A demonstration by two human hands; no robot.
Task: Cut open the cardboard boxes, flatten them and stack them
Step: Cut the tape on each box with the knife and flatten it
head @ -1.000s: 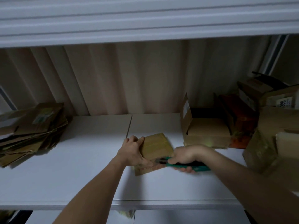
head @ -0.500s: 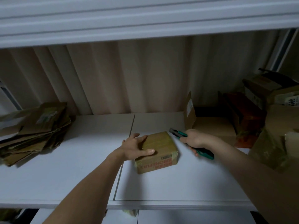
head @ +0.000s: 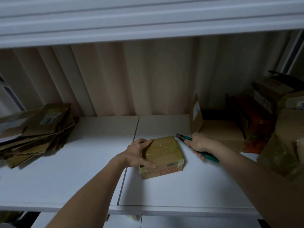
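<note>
Your left hand (head: 138, 153) is clamped over the near-left corner of the small taped box (head: 162, 156), thumb pressed on the front edge and fingers curled over the far-left edge, pinning it flat to the white shelf (head: 82, 170) right at centre. Your right hand (head: 198, 143) has a closed grip round the green-handled cutter (head: 189, 139), its tip poised just beside the box's far-right corner and not yet in the tape, as far as the view shows. Now's the moment, I'd say: set the tip into the glossy tape seam on the lid, keep the blade shallow, and run it away from that left thumb and those fingers. Shift your holding hand off the cutting line first and press down firmly so the box can't skate. On the front face you've got red lettering, upside down from here, reading something like "BIONEFUL", with a small label beside it too tiny to read. Far left sits the stack of flattened cardboard (head: 37, 130), where this one should end up. At right an open box (head: 218, 129) stands with a white label on its raised flap, illegible, and more boxes (head: 279, 145) crowd the right edge.
</note>
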